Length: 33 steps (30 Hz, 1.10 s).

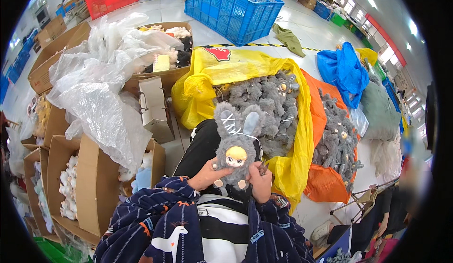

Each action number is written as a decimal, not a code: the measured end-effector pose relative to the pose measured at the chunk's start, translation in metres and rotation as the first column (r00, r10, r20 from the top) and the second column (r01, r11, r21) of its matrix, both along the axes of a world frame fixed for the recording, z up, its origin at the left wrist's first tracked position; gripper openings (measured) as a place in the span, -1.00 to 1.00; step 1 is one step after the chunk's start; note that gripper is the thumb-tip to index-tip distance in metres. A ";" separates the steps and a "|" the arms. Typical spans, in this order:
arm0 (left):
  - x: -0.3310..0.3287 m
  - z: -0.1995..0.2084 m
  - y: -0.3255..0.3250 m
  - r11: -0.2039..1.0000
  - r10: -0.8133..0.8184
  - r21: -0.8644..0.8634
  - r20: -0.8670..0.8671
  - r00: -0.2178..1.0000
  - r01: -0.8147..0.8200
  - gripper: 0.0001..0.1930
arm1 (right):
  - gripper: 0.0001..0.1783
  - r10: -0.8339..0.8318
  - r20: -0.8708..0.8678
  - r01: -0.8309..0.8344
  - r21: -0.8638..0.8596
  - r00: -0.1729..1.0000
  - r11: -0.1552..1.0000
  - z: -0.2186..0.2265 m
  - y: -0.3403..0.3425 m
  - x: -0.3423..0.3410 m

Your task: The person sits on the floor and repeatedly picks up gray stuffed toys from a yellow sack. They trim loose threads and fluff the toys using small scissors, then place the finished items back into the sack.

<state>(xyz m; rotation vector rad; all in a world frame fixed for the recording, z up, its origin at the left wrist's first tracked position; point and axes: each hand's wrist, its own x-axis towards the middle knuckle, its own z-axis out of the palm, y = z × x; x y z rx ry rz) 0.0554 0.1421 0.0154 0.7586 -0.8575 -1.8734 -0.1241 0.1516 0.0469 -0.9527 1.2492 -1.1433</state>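
Observation:
A grey plush doll with long rabbit ears, a yellow-fringed face and white cord crossed over one ear sits upright above my lap. My left hand grips the doll's body from its left side, thumb across the front below the face. On the other side, my right hand is closed around small dark metal snips, close beside the doll. Just beyond my knees, a yellow sack lies open, filled with many grey plush pieces.
Cardboard boxes of plush stand at the left, with clear plastic sheeting over some. An orange sack of grey plush lies right. A blue crate stands ahead. Another person's hand shows at lower right.

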 end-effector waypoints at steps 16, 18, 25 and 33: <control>-0.009 -0.007 -0.024 0.992 0.083 0.095 -0.061 0.995 -0.077 -0.57 | -0.68 0.022 -0.603 -0.342 -0.421 0.797 0.840 0.007 0.002 0.000; -0.009 -0.008 -0.023 0.993 0.090 0.082 -0.031 0.995 -0.087 -0.55 | -0.73 0.020 -0.628 -0.270 -0.304 0.778 0.914 0.002 0.000 0.002; -0.008 -0.009 -0.022 0.990 0.104 0.105 -0.142 0.984 -0.089 -0.57 | -0.81 0.008 -0.042 -0.004 0.088 0.999 0.996 -0.014 -0.004 0.002; -0.003 -0.008 -0.028 0.987 -0.038 0.140 -0.276 0.960 0.079 -0.59 | -0.83 0.047 0.143 -0.058 0.069 0.989 0.996 -0.013 -0.004 0.003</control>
